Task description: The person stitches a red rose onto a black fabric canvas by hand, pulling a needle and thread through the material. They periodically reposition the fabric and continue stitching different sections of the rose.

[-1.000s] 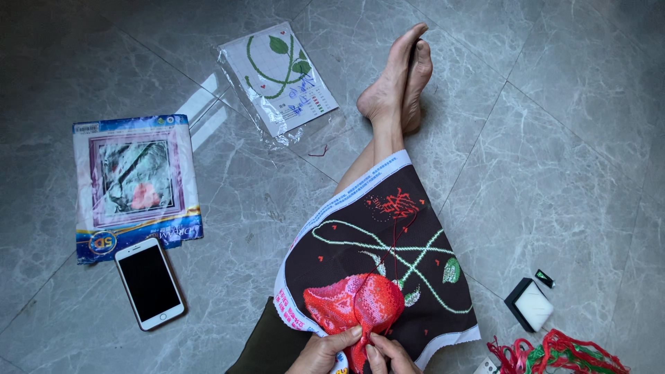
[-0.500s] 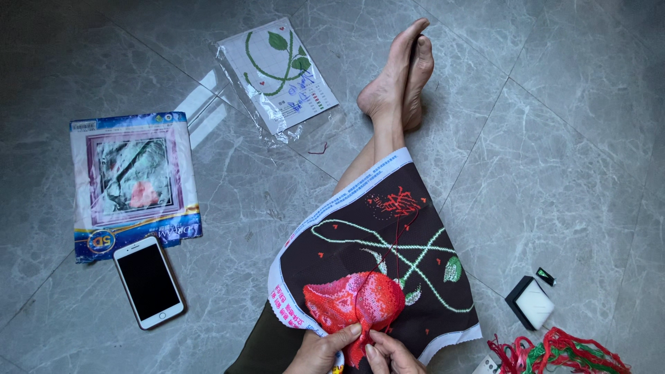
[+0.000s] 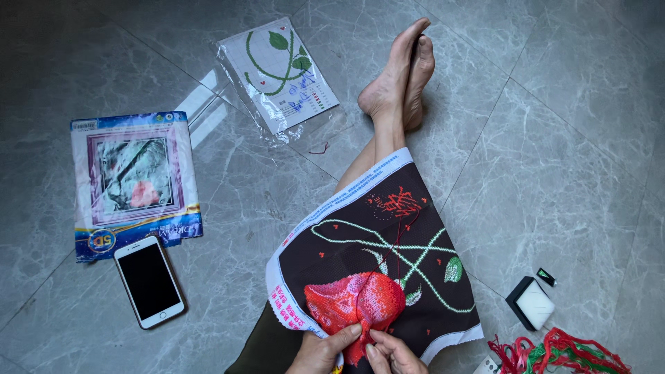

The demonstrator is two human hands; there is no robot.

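Pinching red patch | black embroidery cloth (image 3: 374, 256) | long axis along legs, toward feet (image 3: 398, 76)

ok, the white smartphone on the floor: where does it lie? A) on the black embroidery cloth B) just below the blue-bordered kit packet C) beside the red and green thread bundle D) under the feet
B: the white smartphone with a dark screen lies on the grey marble floor just below the blue-bordered kit packet, left of the black embroidery cloth.
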